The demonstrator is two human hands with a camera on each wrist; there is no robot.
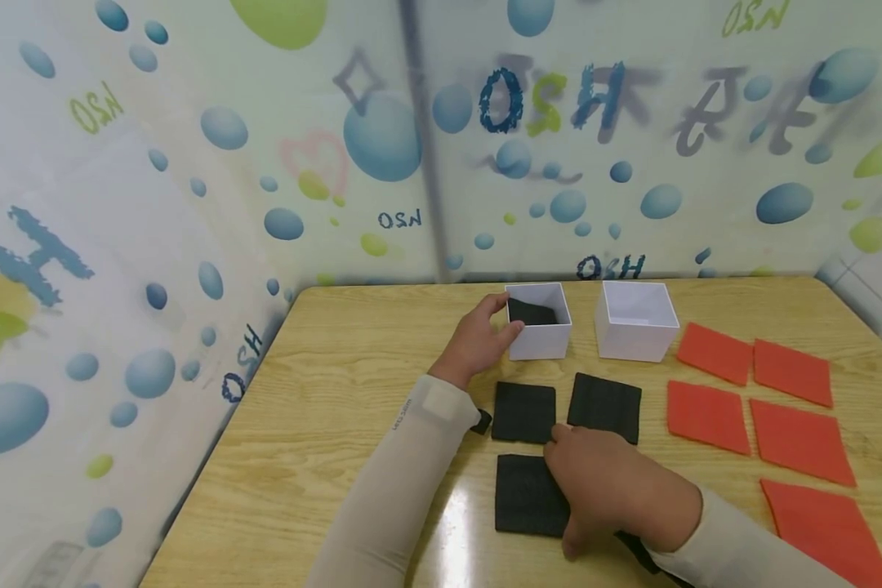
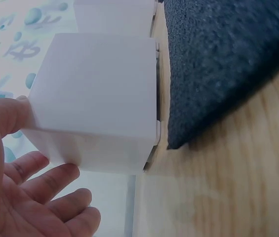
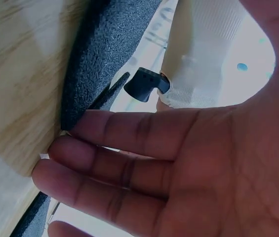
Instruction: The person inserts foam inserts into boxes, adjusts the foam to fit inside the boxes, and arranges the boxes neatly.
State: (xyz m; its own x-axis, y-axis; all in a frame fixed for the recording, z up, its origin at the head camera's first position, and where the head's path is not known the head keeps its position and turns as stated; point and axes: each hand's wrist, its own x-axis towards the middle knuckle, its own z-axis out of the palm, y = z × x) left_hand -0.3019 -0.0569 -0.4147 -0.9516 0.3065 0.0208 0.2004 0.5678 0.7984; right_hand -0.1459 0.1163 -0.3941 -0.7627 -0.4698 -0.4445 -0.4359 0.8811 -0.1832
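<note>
My left hand (image 1: 478, 339) holds the left white box (image 1: 540, 343) at its near left corner, thumb at the front and fingers along the side. Inside that box lies a black foam piece (image 1: 531, 312). My right hand (image 1: 610, 478) reaches over the right part of the nearest black foam square (image 1: 525, 494). In the right wrist view its fingers (image 3: 124, 133) are straight, with the tips at the table beside a black foam edge (image 3: 99, 54). Two more black foam squares (image 1: 523, 412) (image 1: 606, 406) lie flat between the hands and the boxes.
A second white box (image 1: 636, 327) stands right of the first. Several red foam squares (image 1: 708, 415) lie in rows on the right side of the wooden table (image 1: 353, 343). Behind the table hangs a patterned curtain (image 1: 456, 188).
</note>
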